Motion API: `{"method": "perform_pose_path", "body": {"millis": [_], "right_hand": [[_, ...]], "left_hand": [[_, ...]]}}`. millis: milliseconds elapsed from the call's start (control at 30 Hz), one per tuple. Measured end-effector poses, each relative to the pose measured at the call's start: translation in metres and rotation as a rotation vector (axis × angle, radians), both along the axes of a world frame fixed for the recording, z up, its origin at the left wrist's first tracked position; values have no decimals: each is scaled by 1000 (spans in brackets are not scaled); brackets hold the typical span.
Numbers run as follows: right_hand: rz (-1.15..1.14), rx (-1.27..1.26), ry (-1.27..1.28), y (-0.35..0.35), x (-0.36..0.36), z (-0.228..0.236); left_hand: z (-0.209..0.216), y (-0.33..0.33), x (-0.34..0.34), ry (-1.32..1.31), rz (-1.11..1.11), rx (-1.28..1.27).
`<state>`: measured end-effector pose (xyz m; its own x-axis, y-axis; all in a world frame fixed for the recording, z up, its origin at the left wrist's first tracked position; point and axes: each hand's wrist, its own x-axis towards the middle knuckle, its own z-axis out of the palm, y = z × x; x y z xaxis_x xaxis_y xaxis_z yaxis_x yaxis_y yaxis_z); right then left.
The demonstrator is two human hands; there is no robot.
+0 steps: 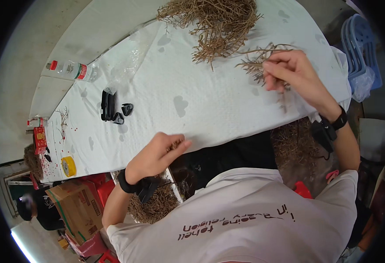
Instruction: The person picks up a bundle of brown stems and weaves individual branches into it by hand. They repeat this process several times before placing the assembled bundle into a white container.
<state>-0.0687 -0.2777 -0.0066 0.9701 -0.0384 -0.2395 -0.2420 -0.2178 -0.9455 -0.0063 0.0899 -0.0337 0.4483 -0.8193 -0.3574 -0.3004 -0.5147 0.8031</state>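
Note:
My right hand [291, 72] is closed on a dry brown twig [253, 65], whose thin branches spread out to the left of the fingers over the white-covered table. Just beyond it lies a big tangled heap of dry twigs [218, 26] at the far side. My left hand [157, 155] hovers at the table's near edge, thumb and fingers curled together. Something small and brownish shows between those fingers, but I cannot make out what it is. Both wrists wear dark bands with black devices.
Left on the white tablecloth [157, 87] are an open black case [108, 105], two small black pieces, a clear bottle [74, 70] and yellow tape [68, 166]. Blue stools [359, 48] stand right. More twigs [153, 206] lie below the table. A cardboard box [76, 208] and another person [41, 208] are lower left.

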Motion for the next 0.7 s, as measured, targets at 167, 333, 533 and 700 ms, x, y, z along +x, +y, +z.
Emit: {"method": "perform_pose_path", "body": {"millis": [167, 333, 533, 700], "right_hand": [[36, 418, -100, 15, -4, -28], [-20, 202, -139, 31, -2, -24], [-96, 279, -188, 44, -7, -34], [-47, 402, -116, 42, -12, -30]], "left_hand": [[8, -33, -5, -50, 298, -237], [12, -82, -8, -241, 408, -409], [-7, -121, -20, -573, 300, -481], [-17, -123, -14, -588, 200, -535]]}}
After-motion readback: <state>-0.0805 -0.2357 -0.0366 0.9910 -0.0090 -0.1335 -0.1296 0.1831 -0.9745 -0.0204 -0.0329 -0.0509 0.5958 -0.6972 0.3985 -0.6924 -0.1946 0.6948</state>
